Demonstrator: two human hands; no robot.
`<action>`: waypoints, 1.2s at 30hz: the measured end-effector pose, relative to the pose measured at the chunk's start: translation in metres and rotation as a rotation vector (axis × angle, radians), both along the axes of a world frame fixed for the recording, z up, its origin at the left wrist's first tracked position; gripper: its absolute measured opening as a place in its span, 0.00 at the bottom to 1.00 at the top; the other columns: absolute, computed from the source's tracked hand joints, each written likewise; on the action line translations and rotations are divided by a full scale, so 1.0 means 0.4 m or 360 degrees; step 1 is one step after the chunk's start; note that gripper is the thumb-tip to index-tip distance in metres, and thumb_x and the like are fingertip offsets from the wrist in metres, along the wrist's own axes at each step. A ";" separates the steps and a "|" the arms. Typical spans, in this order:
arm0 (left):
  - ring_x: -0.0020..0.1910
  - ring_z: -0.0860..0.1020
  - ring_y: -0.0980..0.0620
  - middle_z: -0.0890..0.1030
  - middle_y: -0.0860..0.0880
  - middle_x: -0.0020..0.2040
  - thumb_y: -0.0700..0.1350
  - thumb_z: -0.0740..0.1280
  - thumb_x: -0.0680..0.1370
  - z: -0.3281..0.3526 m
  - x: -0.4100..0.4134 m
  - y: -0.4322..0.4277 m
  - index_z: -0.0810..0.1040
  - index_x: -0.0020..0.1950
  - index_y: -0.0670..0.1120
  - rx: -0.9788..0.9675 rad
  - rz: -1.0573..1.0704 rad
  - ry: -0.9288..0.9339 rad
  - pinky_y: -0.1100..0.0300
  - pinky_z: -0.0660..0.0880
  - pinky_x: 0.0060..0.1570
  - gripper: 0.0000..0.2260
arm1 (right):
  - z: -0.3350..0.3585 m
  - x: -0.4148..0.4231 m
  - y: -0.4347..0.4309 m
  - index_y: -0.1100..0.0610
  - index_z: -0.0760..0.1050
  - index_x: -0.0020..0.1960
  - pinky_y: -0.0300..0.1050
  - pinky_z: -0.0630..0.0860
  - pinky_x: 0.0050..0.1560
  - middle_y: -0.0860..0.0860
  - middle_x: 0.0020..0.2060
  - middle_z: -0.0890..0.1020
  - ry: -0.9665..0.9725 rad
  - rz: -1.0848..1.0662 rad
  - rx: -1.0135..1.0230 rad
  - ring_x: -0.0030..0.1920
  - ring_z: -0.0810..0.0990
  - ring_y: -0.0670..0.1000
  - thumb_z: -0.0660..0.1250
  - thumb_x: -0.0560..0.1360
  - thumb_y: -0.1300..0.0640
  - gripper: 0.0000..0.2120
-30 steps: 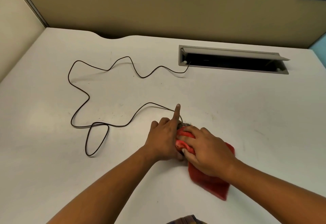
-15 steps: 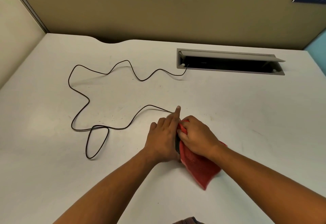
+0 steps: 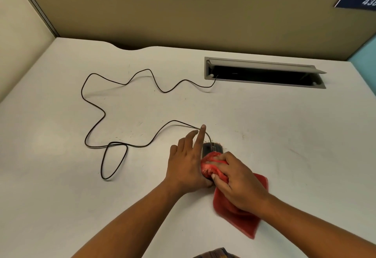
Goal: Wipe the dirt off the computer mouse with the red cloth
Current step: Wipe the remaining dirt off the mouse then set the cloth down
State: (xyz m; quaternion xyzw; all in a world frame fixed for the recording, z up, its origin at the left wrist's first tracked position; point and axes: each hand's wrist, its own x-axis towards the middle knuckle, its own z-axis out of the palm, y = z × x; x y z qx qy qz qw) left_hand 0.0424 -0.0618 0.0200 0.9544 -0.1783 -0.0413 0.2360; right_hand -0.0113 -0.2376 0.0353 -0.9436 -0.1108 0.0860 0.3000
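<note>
Mouse (image 3: 212, 148) sits mid-desk (image 3: 61, 176), front end showing, rear half under bunched red cloth (image 3: 234, 207). Right hand (image 3: 238, 180) closed on the cloth, fingers curled, pressing it onto the mouse back. Left hand (image 3: 187, 162) lies flat against the mouse's left side, fingers extended, gripping nothing, only bracing. Cable (image 3: 93, 103) loops away to the desk slot (image 3: 264, 72). Dark specks beside the mouse nose. Judgement: keep the brace firm, stroke forward over buttons and wheel, use a fresh fold, avoid tugging the cable.
</note>
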 end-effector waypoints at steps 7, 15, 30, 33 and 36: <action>0.65 0.67 0.47 0.65 0.48 0.72 0.72 0.66 0.61 0.000 -0.028 -0.004 0.42 0.79 0.53 0.0024 0.0008 -0.0057 0.49 0.66 0.57 0.56 | 0.007 -0.060 -0.006 0.48 0.80 0.53 0.29 0.69 0.45 0.40 0.48 0.71 0.0055 0.0042 0.0053 0.46 0.75 0.42 0.60 0.78 0.44 0.13; 0.65 0.61 0.48 0.58 0.52 0.72 0.68 0.74 0.52 0.006 -0.026 0.049 0.37 0.79 0.54 0.0087 -0.0104 -0.0014 0.53 0.63 0.58 0.66 | 0.071 0.024 -0.045 0.52 0.74 0.37 0.46 0.74 0.43 0.45 0.38 0.75 0.0187 -0.0164 0.0145 0.39 0.76 0.43 0.64 0.72 0.43 0.13; 0.62 0.67 0.47 0.65 0.49 0.69 0.65 0.72 0.52 0.015 -0.013 0.019 0.41 0.80 0.53 0.0082 0.0012 -0.0018 0.52 0.66 0.53 0.63 | 0.008 0.138 -0.010 0.46 0.73 0.68 0.45 0.75 0.52 0.48 0.59 0.71 0.0114 -0.0085 -0.0327 0.53 0.78 0.52 0.59 0.81 0.45 0.18; 0.63 0.66 0.48 0.66 0.49 0.69 0.66 0.72 0.52 0.015 -0.016 0.019 0.42 0.80 0.53 0.0083 0.0037 -0.0005 0.53 0.65 0.52 0.64 | 0.010 0.121 -0.010 0.48 0.75 0.67 0.45 0.74 0.52 0.48 0.58 0.71 0.0105 -0.0082 -0.0271 0.52 0.78 0.52 0.59 0.81 0.46 0.17; 0.63 0.65 0.48 0.65 0.49 0.69 0.67 0.71 0.52 0.015 -0.017 0.019 0.41 0.80 0.53 0.0084 0.0060 0.0004 0.54 0.64 0.52 0.63 | 0.015 0.101 -0.010 0.48 0.76 0.65 0.44 0.74 0.52 0.48 0.57 0.71 0.0082 -0.0083 -0.0198 0.51 0.78 0.52 0.61 0.80 0.47 0.16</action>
